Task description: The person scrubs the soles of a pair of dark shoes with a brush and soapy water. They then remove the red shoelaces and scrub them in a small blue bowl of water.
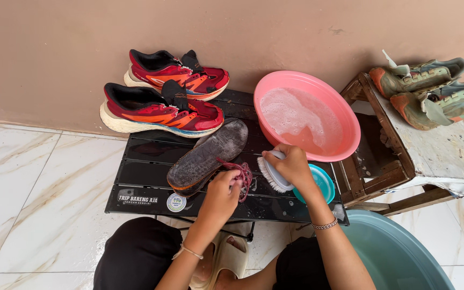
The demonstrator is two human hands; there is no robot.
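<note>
Under left hand (222,189) grip, seemingly, red laces (241,174) beside insole (208,156)

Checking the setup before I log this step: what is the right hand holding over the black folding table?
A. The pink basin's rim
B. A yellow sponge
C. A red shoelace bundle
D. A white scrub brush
D: the right hand grips a white scrub brush, bristles facing the left hand, which holds the reddish laces beside the insole.
</note>
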